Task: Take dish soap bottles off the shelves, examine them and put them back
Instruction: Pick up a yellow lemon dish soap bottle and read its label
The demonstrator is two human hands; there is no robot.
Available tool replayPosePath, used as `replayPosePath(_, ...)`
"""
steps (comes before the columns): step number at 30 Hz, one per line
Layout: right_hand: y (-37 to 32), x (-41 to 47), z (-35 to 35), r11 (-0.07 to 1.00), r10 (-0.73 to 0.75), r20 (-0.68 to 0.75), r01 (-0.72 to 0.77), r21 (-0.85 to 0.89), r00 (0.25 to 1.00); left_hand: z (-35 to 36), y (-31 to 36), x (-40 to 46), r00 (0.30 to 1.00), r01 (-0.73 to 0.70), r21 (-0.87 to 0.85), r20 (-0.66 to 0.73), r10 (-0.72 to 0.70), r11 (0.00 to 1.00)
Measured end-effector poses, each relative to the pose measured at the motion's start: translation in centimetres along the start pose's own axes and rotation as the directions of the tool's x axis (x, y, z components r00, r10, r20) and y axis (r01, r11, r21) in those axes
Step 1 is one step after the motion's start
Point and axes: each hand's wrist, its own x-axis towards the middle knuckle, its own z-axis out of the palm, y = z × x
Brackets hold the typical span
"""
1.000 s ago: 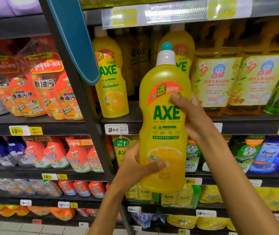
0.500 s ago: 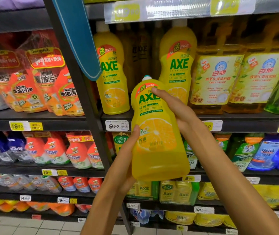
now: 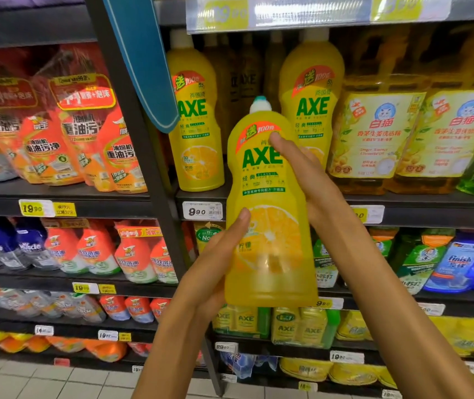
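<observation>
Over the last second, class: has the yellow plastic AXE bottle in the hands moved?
Yes. The yellow plastic AXE bottle has dropped: its cap now sits lower against the shelved AXE bottle behind.

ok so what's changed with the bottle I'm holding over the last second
The held AXE bottle has come down from upright in front of the shelf and tipped, its cap leaning away toward the shelf. The left hand and the right hand kept their hold, low left and upper right. The shelved AXE bottles stayed put.
</observation>
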Motion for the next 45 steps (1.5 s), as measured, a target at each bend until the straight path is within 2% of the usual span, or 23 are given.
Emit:
replayPosePath(3,0.0,-0.7,0.1,0.990,-0.138,0.073,0.136,0.039,0.988,-0.3,-0.7,0.0,0.992,-0.065,0.091,-0.103,0.074,0.994)
replayPosePath(5,-0.1,-1.0,-0.1,0.986,-0.152,0.131,0.142,0.081,0.980,-0.4,-0.9,0.3,0.981,-0.109,0.144,-0.144,0.129,0.984)
replayPosePath(8,-0.2,-1.5,-0.6,0.991,-0.115,0.183,0.102,0.084,0.976,-0.4,-1.2,0.4,0.974,-0.167,0.215,-0.114,0.194,0.962)
replayPosePath(12,0.1,-2.2,-0.9,0.989,-0.140,0.063,0.136,0.063,0.988,-0.4,-1.9,0.8,0.975,-0.178,0.269,-0.082,0.207,0.946)
replayPosePath(15,-0.3,-2.7,-0.7,0.967,-0.247,-0.020,0.247,0.064,0.969,-0.5,-1.2,1.9,0.946,-0.230,0.383,-0.129,0.298,0.895)
replayPosePath(18,-0.7,-3.1,-0.3,0.933,-0.360,-0.081,0.359,-0.031,0.929,0.5,-0.6,2.8,0.915,-0.251,0.418,-0.193,0.355,0.873)
replayPosePath(20,-1.0,-3.2,-0.2,0.928,-0.371,-0.059,0.368,-0.060,0.927,1.1,-1.2,3.4,0.871,-0.293,0.428,-0.249,0.423,0.855)
replayPosePath(22,-1.7,-3.2,-0.5,0.944,-0.330,0.034,0.330,-0.006,0.943,1.2,-1.9,3.8,0.823,-0.371,0.390,-0.284,0.493,0.843)
replayPosePath(24,-2.0,-3.2,-0.9,0.961,-0.278,0.104,0.274,0.047,0.955,0.8,-2.0,4.1,0.856,-0.366,0.299,-0.263,0.444,0.881)
replayPosePath(26,-1.8,-3.1,-1.2,0.965,-0.257,0.147,0.244,0.097,0.955,0.1,-2.0,4.6,0.925,-0.304,0.235,-0.159,0.345,0.923)
replayPosePath(28,-1.3,-3.0,-1.1,0.965,-0.254,0.215,0.231,0.123,0.943,-0.3,-2.2,4.8,0.964,-0.253,0.188,-0.027,0.263,0.949)
replayPosePath(30,-1.3,-3.0,-0.5,0.965,-0.261,0.184,0.248,0.090,0.948,-0.1,-2.5,4.7,0.973,-0.229,0.150,0.034,0.227,0.962)
replayPosePath(33,-1.2,-3.1,0.1,0.963,-0.268,0.082,0.265,0.041,0.960,0.3,-2.8,4.8,0.963,-0.240,0.179,-0.077,0.257,0.954)
replayPosePath(35,-1.1,-3.0,0.3,0.943,-0.333,0.017,0.333,-0.020,0.943,0.3,-3.3,4.6,0.910,-0.343,0.276,-0.139,0.391,0.898)
replayPosePath(38,-0.9,-2.5,0.7,0.915,-0.395,-0.085,0.384,-0.123,0.915,0.8,-4.1,3.6,0.865,-0.449,0.389,-0.035,0.500,0.804)
replayPosePath(41,-0.8,-2.0,0.5,0.931,-0.350,-0.104,0.333,-0.152,0.931,1.2,-4.2,3.3,0.879,-0.419,0.436,-0.023,0.476,0.796)
replayPosePath(43,-1.4,-1.6,-0.7,0.959,-0.280,-0.064,0.276,-0.056,0.958,0.5,-3.8,3.0,0.912,-0.375,0.345,-0.030,0.409,0.860)
replayPosePath(45,-2.2,-1.4,-1.9,0.967,-0.250,-0.005,0.249,-0.044,0.968,-0.3,-3.6,2.7,0.962,-0.265,0.183,-0.022,0.274,0.947)
